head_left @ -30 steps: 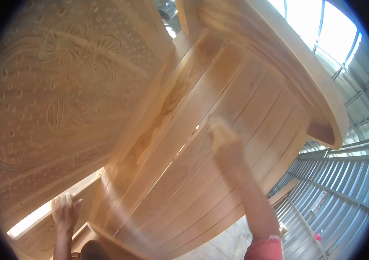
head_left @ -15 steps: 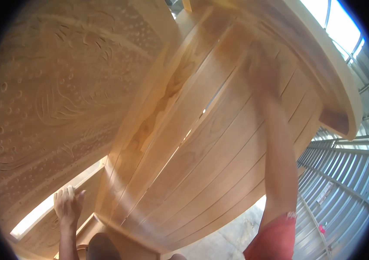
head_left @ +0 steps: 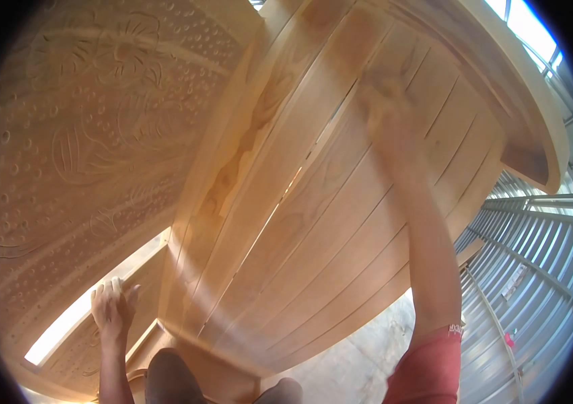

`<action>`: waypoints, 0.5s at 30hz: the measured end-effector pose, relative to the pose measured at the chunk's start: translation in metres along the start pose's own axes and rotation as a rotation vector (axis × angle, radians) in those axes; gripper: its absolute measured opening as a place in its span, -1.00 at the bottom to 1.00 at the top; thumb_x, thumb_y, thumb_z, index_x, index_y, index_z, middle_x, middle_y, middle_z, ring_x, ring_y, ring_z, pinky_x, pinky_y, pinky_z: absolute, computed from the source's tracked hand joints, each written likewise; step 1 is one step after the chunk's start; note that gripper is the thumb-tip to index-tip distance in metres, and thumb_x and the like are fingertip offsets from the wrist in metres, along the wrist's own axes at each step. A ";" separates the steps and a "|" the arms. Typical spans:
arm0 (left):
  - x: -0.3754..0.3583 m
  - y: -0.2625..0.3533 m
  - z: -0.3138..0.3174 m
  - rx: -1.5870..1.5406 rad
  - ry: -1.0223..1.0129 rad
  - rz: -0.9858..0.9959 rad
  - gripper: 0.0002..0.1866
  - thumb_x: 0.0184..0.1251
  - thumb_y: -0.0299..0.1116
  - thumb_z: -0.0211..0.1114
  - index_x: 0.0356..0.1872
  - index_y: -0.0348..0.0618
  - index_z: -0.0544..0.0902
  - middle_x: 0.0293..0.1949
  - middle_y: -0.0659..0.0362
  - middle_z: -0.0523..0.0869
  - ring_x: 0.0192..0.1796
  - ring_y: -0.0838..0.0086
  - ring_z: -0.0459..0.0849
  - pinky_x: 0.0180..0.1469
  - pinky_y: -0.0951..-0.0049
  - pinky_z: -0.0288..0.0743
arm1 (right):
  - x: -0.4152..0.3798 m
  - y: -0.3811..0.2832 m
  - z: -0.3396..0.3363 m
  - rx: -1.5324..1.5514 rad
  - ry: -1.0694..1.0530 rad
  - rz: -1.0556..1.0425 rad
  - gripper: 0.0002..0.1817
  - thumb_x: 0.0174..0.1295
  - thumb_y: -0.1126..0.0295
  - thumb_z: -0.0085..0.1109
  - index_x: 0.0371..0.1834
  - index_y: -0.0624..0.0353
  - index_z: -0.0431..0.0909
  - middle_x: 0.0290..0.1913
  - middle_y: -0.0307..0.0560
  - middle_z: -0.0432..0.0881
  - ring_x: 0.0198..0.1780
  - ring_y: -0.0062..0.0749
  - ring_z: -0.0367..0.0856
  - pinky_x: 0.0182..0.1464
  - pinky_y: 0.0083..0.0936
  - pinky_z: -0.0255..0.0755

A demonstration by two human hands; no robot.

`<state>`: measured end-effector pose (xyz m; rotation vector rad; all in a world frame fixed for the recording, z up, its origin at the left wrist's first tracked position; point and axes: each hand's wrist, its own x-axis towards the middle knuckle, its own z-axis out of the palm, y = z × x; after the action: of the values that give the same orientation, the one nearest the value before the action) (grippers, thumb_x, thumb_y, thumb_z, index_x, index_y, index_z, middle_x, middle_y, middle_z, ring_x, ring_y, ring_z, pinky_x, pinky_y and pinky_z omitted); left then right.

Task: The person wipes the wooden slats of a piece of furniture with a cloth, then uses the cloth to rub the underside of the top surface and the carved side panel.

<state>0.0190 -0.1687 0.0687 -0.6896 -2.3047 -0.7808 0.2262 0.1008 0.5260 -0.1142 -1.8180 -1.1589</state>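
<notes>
My left hand [head_left: 113,306] grips a wooden rail [head_left: 139,291], its fingers hooked over the top edge beside a bright gap and its thumb raised. Farther out, my right hand [head_left: 388,108] lies against the slatted wooden surface [head_left: 327,222], near the curved rail at its far side. Motion smears its fingers, so I cannot tell whether anything is under them. The right arm stretches up across the slats from a red sleeve [head_left: 427,367]. Narrow gaps separate the pale brown slats.
A carved wooden panel [head_left: 98,148] with flowers and small round dimples rises on the left. A thick curved rail [head_left: 522,87] borders the right. Beyond stands corrugated metal sheeting [head_left: 535,262]; concrete floor [head_left: 360,343] shows below. My knees [head_left: 173,380] are at the bottom edge.
My right hand has moved a little left and back toward me over the slats. The left hand keeps its place on the rail while the whole view shifts slightly.
</notes>
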 end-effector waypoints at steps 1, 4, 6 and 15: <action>0.000 0.001 0.002 -0.002 0.007 -0.001 -0.66 0.22 -0.09 0.43 -0.28 -0.17 0.62 -0.37 0.04 0.67 -0.20 0.15 0.64 -0.10 0.16 0.44 | 0.029 0.020 0.006 -0.054 0.129 -0.010 -0.76 0.33 0.45 0.08 -0.02 0.19 0.66 0.00 0.04 0.68 -0.09 0.01 0.68 -0.07 -0.17 0.61; -0.002 -0.002 0.003 -0.018 0.002 -0.018 -0.65 0.21 -0.08 0.43 -0.28 -0.17 0.62 -0.39 0.03 0.67 -0.19 0.16 0.64 -0.10 0.16 0.44 | 0.020 0.013 0.032 -0.181 0.387 -0.085 -0.82 0.31 0.42 0.07 -0.13 0.19 0.63 -0.21 -0.02 0.65 -0.35 -0.10 0.67 -0.32 -0.19 0.60; -0.001 -0.002 0.005 -0.029 0.002 -0.036 -0.65 0.23 -0.07 0.41 -0.29 -0.16 0.61 -0.40 0.03 0.67 -0.18 0.16 0.64 -0.09 0.17 0.44 | -0.066 -0.054 0.041 -0.219 0.034 0.010 -0.77 0.24 0.41 0.11 -0.06 0.18 0.62 -0.44 -0.19 0.55 -0.47 -0.35 0.61 -0.48 -0.38 0.53; -0.002 -0.005 0.014 -0.006 -0.013 -0.064 -0.66 0.23 -0.05 0.42 -0.35 -0.12 0.60 -0.38 0.08 0.65 -0.19 0.20 0.64 -0.04 0.20 0.44 | 0.038 0.035 0.025 0.065 0.006 0.131 -0.72 0.32 0.44 0.03 0.02 0.15 0.65 -0.03 0.15 0.67 0.02 0.09 0.63 0.07 -0.10 0.51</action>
<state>0.0125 -0.1633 0.0567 -0.6275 -2.3469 -0.8157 0.2070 0.1238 0.5748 -0.1886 -1.8133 -1.0067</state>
